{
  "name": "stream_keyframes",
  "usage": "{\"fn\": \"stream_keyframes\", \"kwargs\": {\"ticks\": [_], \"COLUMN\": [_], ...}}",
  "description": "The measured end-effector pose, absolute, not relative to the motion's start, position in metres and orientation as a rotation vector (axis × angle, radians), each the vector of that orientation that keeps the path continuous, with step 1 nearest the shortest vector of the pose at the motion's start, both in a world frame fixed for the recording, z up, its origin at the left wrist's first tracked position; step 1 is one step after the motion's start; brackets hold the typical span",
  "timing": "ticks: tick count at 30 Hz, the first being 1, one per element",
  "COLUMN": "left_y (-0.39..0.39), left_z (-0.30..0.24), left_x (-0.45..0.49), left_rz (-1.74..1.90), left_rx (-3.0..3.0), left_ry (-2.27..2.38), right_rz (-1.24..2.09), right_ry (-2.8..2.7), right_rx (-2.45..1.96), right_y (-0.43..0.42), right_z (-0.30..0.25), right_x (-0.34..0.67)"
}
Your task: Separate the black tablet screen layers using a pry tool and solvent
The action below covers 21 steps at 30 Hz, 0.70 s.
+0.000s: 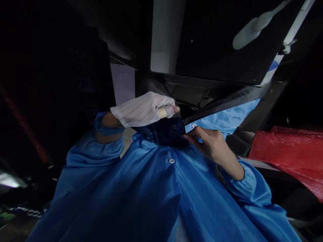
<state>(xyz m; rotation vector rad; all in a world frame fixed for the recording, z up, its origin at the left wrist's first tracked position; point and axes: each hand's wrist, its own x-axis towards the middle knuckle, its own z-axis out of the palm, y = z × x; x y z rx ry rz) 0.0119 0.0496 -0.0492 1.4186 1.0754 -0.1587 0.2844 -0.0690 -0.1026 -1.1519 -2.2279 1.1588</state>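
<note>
Head view looks straight down the front of a blue coat [141, 188], which fills the lower half of the frame and is the thing being worked. A dark panel [214, 43] hangs above it, and a red sheet [290, 151] lies well apart at the right edge. From the coat's upper edge, a brighter flap [227, 119] of the same blue cloth runs up and to the right beside a dark strip.

The left hand [143, 109] wears a white striped glove and is curled nearly closed. Its bare fingertip and taped finger bear on the shadowed fold at the top of the coat, apparently pinching it. The right hand [214, 146] is bare, with its fingers stretched long and only slightly bent. Their tips touch the same fold where the flap meets it. The thumb is hidden, so I cannot tell whether this hand grips the cloth or only presses on it.

Three fasteners show: a white snap [171, 160] lower on the coat's centre line, a flap snap [193, 125] just beside the right forefinger, and a dark snap [174, 126] in the fold under the left fingertips.

To do this well, I judge that the left pinch should keep the fold taut and flat. The right fingertips should square the flap's edge over it so the two upper fasteners face each other. Pressure is best applied straight through the fastener rather than on the cloth around it. The fold is in deep shadow, so touch is likely a better guide than sight.
</note>
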Motion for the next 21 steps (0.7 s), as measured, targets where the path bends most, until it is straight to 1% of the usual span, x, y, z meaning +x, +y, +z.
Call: {"fn": "stream_keyframes", "kwargs": {"ticks": [4,15,21], "left_y": [0.0484,0.0494,0.0495], "left_z": [-0.0492,-0.0524,-0.0535], "left_x": [0.0097,0.0167,0.0156], "left_rz": [-0.123,-0.157,-0.168], "left_rx": [1.435,1.394,1.367], "left_ry": [1.058,1.066,1.080], "right_rz": [1.211,1.119,1.163], "right_ry": [-2.262,-2.341,-2.339], "right_rx": [-1.123,-1.115,-1.124], "right_y": [-0.0688,-0.0709,-0.0763], "right_z": [-0.1017,-0.0970,-0.1025], "right_x": [0.2868,0.2880,0.2923]}}
